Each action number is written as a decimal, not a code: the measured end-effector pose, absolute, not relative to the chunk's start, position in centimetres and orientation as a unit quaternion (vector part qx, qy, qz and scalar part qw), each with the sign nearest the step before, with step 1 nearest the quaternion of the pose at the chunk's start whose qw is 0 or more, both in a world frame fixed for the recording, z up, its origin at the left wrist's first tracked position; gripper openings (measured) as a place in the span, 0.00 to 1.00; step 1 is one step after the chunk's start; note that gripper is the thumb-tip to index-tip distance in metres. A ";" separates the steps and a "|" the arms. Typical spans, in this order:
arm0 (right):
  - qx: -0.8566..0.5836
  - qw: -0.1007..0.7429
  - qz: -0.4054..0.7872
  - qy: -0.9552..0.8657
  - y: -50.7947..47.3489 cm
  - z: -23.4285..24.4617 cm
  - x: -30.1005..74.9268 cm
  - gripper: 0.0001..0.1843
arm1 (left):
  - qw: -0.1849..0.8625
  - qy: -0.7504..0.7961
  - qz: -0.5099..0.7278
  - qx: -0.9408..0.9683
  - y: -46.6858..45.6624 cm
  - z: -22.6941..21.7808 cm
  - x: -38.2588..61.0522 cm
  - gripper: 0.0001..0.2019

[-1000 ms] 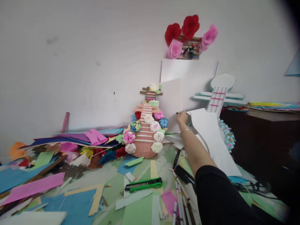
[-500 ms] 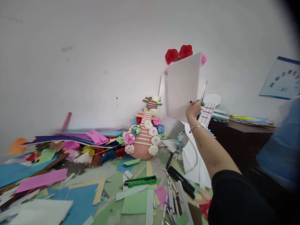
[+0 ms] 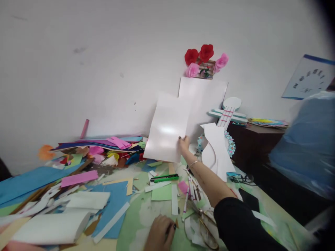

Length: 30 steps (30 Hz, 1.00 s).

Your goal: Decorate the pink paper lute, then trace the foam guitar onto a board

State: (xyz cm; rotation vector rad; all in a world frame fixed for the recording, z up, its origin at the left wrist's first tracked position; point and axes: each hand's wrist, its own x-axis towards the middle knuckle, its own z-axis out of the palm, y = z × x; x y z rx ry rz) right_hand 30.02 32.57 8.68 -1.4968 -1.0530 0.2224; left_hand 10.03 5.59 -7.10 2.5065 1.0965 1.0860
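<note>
A large white sheet of card (image 3: pixel 167 122) is pinched at its lower right edge by my right hand (image 3: pixel 184 143), which reaches out over the far side of the table. The sheet stands tilted in front of a bigger white board (image 3: pixel 206 90) leaning on the wall and hides the pipa-shaped paper model. My left hand (image 3: pixel 160 232) rests low on the green tabletop (image 3: pixel 138 216), fingers curled; a dark bit shows at them, but I cannot make out what they hold. Scissors (image 3: pixel 202 223) lie to its right.
A green cutter (image 3: pixel 164 178), markers (image 3: pixel 192 190) and paper scraps cover the table. Coloured sheets (image 3: pixel 99 144) are piled at the back left. At right stand a white paper instrument (image 3: pixel 227 115), a curved white cutout (image 3: pixel 214 150) and a blue plastic bag (image 3: pixel 300 146).
My right hand has brought the white sheet down and left, uncovering the pink flowers and the white board but covering the pipa model. My left hand has come into view.
</note>
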 end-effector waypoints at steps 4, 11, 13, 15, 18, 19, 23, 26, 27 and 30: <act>-0.671 0.592 0.109 -0.432 32.0 5.1 27.6 0.18 | 0.128 0.371 0.354 0.849 5.2 -6.4 10.0 0.08; -0.684 0.582 0.088 -0.431 33.1 3.9 27.2 0.18 | 0.152 0.389 0.344 0.841 5.2 -6.7 10.2 0.09; -0.686 0.581 0.080 -0.432 33.4 3.8 27.0 0.18 | 0.152 0.395 0.341 0.839 5.1 -6.5 10.3 0.10; -0.688 0.579 0.075 -0.431 33.5 3.7 26.8 0.18 | 0.153 0.403 0.342 0.835 4.9 -6.1 10.4 0.10; -0.692 0.577 0.071 -0.428 33.7 3.6 26.8 0.18 | 0.152 0.415 0.344 0.828 4.7 -5.4 10.6 0.10; -0.693 0.576 0.071 -0.427 33.7 3.6 26.8 0.18 | 0.152 0.417 0.346 0.827 4.6 -5.2 10.6 0.10; -0.696 0.576 0.069 -0.424 33.4 3.6 26.6 0.18 | 0.155 0.416 0.346 0.827 4.5 -4.9 10.6 0.10; -0.694 0.582 0.064 -0.419 33.1 4.3 26.6 0.18 | 0.153 0.414 0.344 0.829 4.7 -5.2 10.4 0.10; -0.693 0.586 0.060 -0.416 33.0 4.9 26.9 0.17 | 0.151 0.410 0.345 0.831 4.8 -5.4 10.3 0.10; -0.690 0.602 0.038 -0.400 32.6 7.7 29.4 0.17 | 0.146 0.384 0.348 0.843 5.2 -6.0 10.1 0.10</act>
